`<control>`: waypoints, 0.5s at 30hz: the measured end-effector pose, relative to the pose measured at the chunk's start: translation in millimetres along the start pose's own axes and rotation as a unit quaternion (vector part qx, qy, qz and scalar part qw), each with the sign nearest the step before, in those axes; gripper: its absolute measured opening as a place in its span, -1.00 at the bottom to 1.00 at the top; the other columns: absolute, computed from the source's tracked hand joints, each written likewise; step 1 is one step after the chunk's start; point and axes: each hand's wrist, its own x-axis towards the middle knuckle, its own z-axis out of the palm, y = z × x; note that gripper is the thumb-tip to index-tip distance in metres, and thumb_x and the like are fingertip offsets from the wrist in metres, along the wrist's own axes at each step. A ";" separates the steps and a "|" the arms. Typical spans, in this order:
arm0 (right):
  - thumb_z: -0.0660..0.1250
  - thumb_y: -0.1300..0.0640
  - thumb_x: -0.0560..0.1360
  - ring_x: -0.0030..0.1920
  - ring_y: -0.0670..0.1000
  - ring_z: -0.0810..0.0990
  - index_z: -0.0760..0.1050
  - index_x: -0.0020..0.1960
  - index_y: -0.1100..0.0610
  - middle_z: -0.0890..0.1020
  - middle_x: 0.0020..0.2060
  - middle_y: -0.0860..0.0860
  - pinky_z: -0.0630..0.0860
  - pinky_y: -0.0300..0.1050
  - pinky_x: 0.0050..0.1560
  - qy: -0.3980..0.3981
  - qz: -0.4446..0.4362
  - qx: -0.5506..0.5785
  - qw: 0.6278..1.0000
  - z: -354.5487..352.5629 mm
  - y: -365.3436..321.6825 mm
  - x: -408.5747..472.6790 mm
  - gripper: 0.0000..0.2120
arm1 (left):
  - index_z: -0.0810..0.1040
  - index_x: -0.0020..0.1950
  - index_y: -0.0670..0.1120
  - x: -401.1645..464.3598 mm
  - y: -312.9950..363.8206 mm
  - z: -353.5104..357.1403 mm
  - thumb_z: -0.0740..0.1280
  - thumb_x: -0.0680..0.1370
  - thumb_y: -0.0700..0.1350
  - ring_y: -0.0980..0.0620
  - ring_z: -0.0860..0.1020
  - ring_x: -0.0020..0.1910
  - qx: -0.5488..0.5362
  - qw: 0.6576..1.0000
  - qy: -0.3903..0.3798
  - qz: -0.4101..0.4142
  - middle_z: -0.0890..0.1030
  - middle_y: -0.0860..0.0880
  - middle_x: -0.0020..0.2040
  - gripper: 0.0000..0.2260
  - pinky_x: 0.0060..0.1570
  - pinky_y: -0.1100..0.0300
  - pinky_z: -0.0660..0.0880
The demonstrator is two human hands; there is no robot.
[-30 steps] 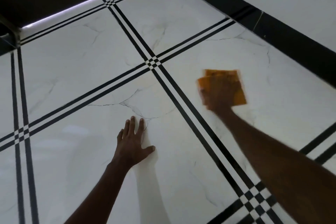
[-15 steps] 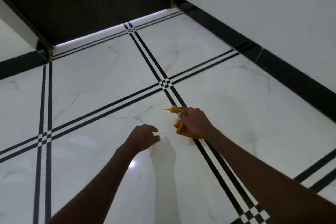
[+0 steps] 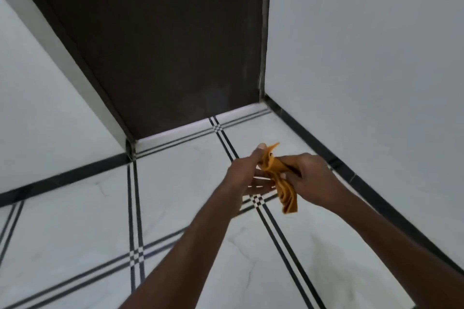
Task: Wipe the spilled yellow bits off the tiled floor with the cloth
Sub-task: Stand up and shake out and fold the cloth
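White marble tiles [image 3: 190, 208] with black stripes meet a dark door [image 3: 175, 45] in the corner. Both hands hold the orange cloth [image 3: 281, 183] up in the air, above the floor. The right hand [image 3: 308, 178] pinches it, and the left hand [image 3: 243, 173] grips its upper end. No yellow bits are visible. If the folds open, collected bits could probably fall back down.
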 end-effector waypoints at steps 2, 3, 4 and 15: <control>0.32 0.34 0.56 -0.27 -0.22 0.65 0.70 0.04 -0.12 0.66 -0.33 -0.15 0.47 -0.39 -0.23 -0.035 -0.016 -0.007 0.999 -51.1 -48.5 -2.0 -0.63 | 0.66 0.09 -0.23 -32.3 58.2 -2.6 0.39 0.57 0.11 -0.12 0.73 -0.19 -0.014 1.000 0.005 -0.003 0.73 -0.17 -0.13 -0.61 -0.14 0.07 0.69; 0.31 0.34 0.58 -0.26 -0.21 0.65 0.68 0.02 -0.14 0.66 -0.33 -0.16 0.50 -0.37 -0.21 -0.055 -0.018 -0.004 0.998 -76.5 -72.5 -3.8 -0.61 | 0.65 0.10 -0.26 -48.6 88.7 -5.2 0.41 0.57 0.03 -0.10 0.72 -0.24 -0.021 1.000 0.002 -0.003 0.72 -0.16 -0.16 -0.66 -0.20 0.10 0.69; 0.30 0.34 0.59 -0.23 -0.20 0.66 0.68 0.04 -0.13 0.66 -0.31 -0.17 0.52 -0.34 -0.18 -0.073 -0.011 0.001 0.997 -109.1 -103.7 -7.2 -0.62 | 0.64 0.11 -0.29 -72.2 127.2 -9.4 0.41 0.57 -0.07 -0.07 0.71 -0.29 -0.013 1.000 -0.002 -0.001 0.71 -0.14 -0.19 -0.72 -0.25 0.13 0.67; 0.20 0.19 0.69 0.04 0.16 0.76 0.67 0.18 0.16 0.78 -0.04 0.15 0.66 0.07 0.13 -0.010 0.049 0.245 0.968 -366.2 -284.5 -70.7 -0.73 | 0.64 0.18 -0.21 -257.7 339.2 -21.5 0.32 0.63 -0.21 -0.05 0.71 -0.01 -0.005 0.991 -0.069 0.115 0.72 -0.20 0.03 -0.82 -0.07 0.17 0.64</control>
